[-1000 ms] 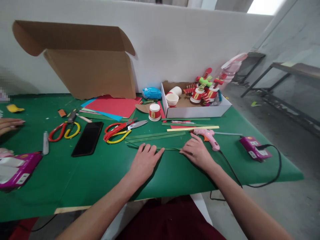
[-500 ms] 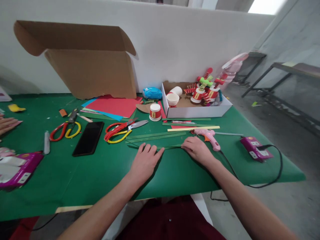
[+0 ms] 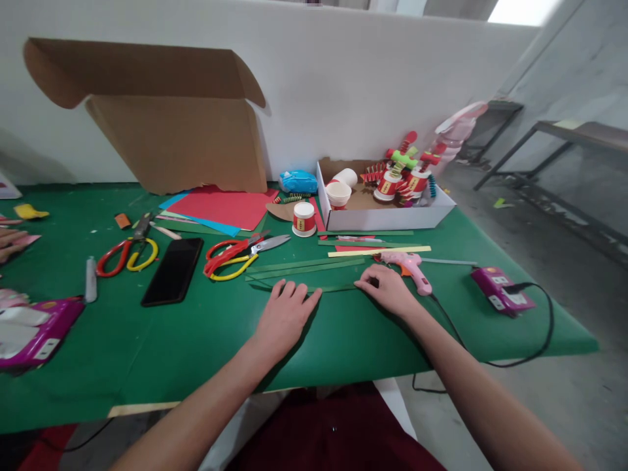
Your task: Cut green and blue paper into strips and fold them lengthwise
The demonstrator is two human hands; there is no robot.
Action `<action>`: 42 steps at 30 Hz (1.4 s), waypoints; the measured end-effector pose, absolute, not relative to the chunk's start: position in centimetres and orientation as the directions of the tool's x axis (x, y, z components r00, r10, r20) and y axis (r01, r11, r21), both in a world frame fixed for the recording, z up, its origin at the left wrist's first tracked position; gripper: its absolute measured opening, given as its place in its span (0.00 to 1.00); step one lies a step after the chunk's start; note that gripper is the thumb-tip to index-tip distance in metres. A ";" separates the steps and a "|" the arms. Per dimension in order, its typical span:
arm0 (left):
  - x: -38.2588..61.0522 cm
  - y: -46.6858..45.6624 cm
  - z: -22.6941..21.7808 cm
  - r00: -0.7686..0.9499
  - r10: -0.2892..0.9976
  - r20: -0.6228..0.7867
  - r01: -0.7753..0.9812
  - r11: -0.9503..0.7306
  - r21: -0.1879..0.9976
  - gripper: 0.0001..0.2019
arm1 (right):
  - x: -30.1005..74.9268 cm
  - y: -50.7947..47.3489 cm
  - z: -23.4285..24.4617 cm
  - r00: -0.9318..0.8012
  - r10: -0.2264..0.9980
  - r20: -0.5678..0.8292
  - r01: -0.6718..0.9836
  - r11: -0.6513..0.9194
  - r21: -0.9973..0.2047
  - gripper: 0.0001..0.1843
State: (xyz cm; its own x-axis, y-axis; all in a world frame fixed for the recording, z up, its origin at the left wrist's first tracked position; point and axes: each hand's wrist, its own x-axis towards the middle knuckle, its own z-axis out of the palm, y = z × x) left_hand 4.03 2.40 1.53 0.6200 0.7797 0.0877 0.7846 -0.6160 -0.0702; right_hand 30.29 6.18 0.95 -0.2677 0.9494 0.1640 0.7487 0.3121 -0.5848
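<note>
A thin green paper strip [image 3: 338, 288] lies on the green tabletop between my hands. My left hand [image 3: 287, 317] rests palm down over its left part, fingers stretched out and pressing on it. At the strip's right end, my right hand [image 3: 387, 289] pinches it between thumb and forefinger. More green strips [image 3: 309, 267] lie just beyond my fingers. Close to the right hand sits a pink glue gun [image 3: 409, 268], and a pale yellow strip [image 3: 380, 252] runs behind it.
Scissors [image 3: 233, 256], a phone [image 3: 173, 271] and pliers-like cutters [image 3: 130, 252] lie left. A paper cup [image 3: 304, 219] stands before a white box [image 3: 392, 219] of crafts. A purple power strip [image 3: 503, 290] trails a black cable. Another person's hand [image 3: 12, 242] is far left.
The right hand's fingers have curled slightly, leaving a gap behind the pinch. My left hand and the strip stay in place.
</note>
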 end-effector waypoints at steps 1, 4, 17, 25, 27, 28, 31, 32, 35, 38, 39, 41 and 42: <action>4.0 2.4 1.5 0.621 0.779 0.083 0.784 -0.617 -0.074 0.25 | 30.3 6.3 0.9 -0.255 0.956 0.145 0.765 0.291 -0.574 0.14; 4.0 2.4 1.6 0.621 0.780 0.077 0.783 -0.616 -0.086 0.27 | 30.1 6.4 1.0 -0.227 0.969 0.097 0.804 0.242 -0.543 0.15; 4.3 2.4 2.2 0.609 0.792 0.041 0.791 -0.603 -0.106 0.25 | 30.1 6.1 1.1 -0.187 0.981 0.057 0.865 0.192 -0.464 0.18; 4.3 2.5 2.0 0.610 0.790 0.053 0.791 -0.606 -0.084 0.25 | 29.2 4.8 2.9 -0.060 0.953 0.298 0.965 0.131 -0.226 0.08; 4.2 2.5 1.8 0.613 0.787 0.069 0.789 -0.608 -0.085 0.25 | 27.7 3.4 3.3 -0.092 0.904 0.418 0.963 0.187 -0.192 0.13; 4.2 2.4 1.8 0.616 0.784 0.078 0.788 -0.610 -0.086 0.25 | 26.8 2.6 3.3 -0.173 0.892 0.418 0.942 0.274 -0.195 0.15; 4.2 2.3 1.8 0.617 0.782 0.095 0.787 -0.612 -0.077 0.21 | 23.9 0.3 2.4 -0.519 0.810 0.273 0.795 0.575 -0.195 0.24; 4.2 2.3 1.8 0.615 0.783 0.098 0.789 -0.611 -0.072 0.20 | 23.2 -0.2 2.0 -0.551 0.802 0.230 0.780 0.593 -0.201 0.30; 4.3 2.2 1.9 0.609 0.787 0.095 0.793 -0.605 -0.068 0.19 | 22.4 -0.8 0.8 -0.527 0.838 0.140 0.810 0.546 -0.214 0.40; 4.3 2.2 2.0 0.608 0.790 0.076 0.794 -0.602 -0.085 0.22 | 22.9 -0.7 0.6 -0.508 0.856 0.094 0.830 0.516 -0.210 0.40; 4.3 2.2 2.0 0.607 0.792 0.070 0.794 -0.601 -0.091 0.22 | 23.1 -0.6 0.7 -0.512 0.855 0.084 0.830 0.517 -0.207 0.39; 4.3 2.3 2.0 0.606 0.793 0.066 0.795 -0.599 -0.093 0.22 | 23.7 -0.4 0.9 -0.524 0.849 0.065 0.827 0.525 -0.202 0.39; 4.3 2.3 2.0 0.605 0.793 0.068 0.796 -0.599 -0.090 0.22 | 23.9 -0.3 1.0 -0.530 0.846 0.055 0.824 0.530 -0.200 0.39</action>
State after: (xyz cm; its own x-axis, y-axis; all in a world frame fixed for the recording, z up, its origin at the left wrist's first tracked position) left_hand 4.31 2.25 1.97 0.6052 0.7931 0.0685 0.7955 -0.5993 -0.0896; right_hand 23.94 -0.27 1.02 -0.5303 0.8460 0.0550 0.8243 0.5297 -0.1997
